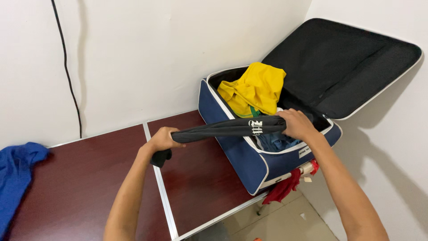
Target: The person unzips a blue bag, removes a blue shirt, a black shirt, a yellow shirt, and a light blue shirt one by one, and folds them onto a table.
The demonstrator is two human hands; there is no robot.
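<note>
Surface: dark red-brown table [80,178] in two panels with pale metal edging, one strip [161,187] running between the panels
Room: white walls meeting in a corner behind the table; a black cable [67,67] hangs down the left wall; pale tiled floor [285,223] shows below the table's near edge
Suitcase: navy soft case [243,156] with white piping, standing on the right panel, its near corner over the table edge; black-lined lid [339,62] thrown open and leaning against the right wall
Contents: yellow garment [256,89] heaped at the back of the case; blue fabric [276,142] near the front
Red cloth: red piece [285,187] hanging below the case's near corner, possibly caught on its handle
Blue cloth: blue garment [15,178] lying at the table's far left
Rolled garment: black cloth [227,127] with a white print, twisted into a long roll, held level in the air over the case's front left rim
Left hand: left hand [162,139] closed around the roll's left end, forearm raised from below, loose end hanging under the fist
Right hand: right hand [298,124] closed over the right end, above the case's open front
</note>
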